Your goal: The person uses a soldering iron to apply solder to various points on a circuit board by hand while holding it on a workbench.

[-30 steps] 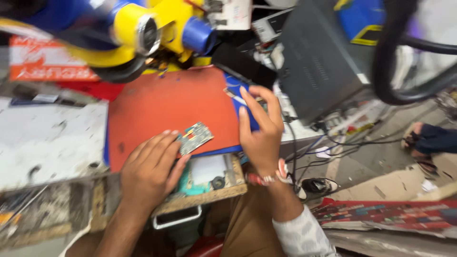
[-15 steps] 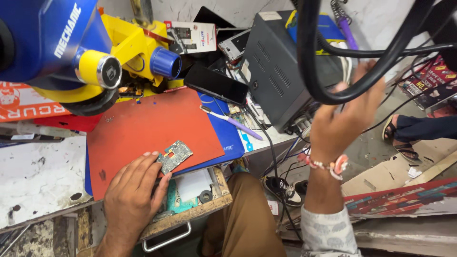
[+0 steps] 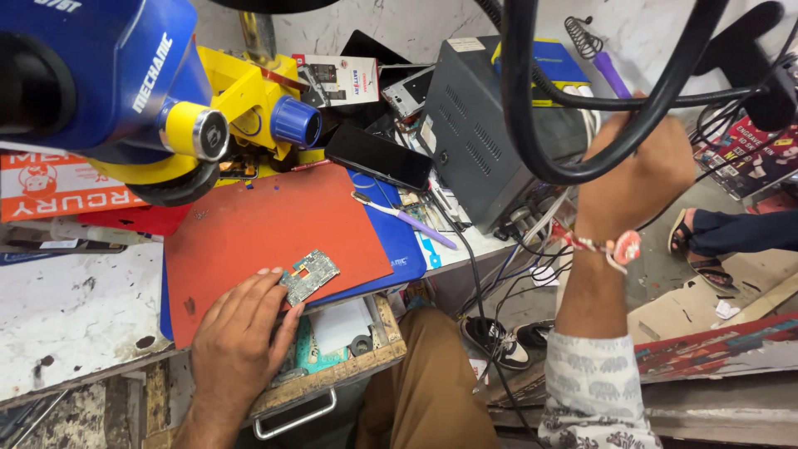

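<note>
My left hand (image 3: pixel 237 345) rests on the near edge of the red work mat (image 3: pixel 258 229), its fingertips and thumb gripping a small green circuit board (image 3: pixel 308 275) that lies flat there. My right hand (image 3: pixel 636 179) is raised off to the right, beside the grey power supply box (image 3: pixel 482 137). It is seen from the back, with a thread bracelet at the wrist. Its fingers curl around the lower end of a purple-handled tool (image 3: pixel 611 75), partly hidden behind a thick black hose (image 3: pixel 532 125).
A blue and yellow microscope head (image 3: pixel 125 91) overhangs the mat's far left. A black phone (image 3: pixel 378 158) and purple tweezers (image 3: pixel 407 220) lie on the blue mat behind. An open wooden drawer (image 3: pixel 341 357) sits under my left hand. Another person's sandalled foot (image 3: pixel 706 237) is at right.
My right hand left the mat's right edge, rose to the right and closed near the purple handle. My left hand stayed on the circuit board. The camera tilted up and right.
</note>
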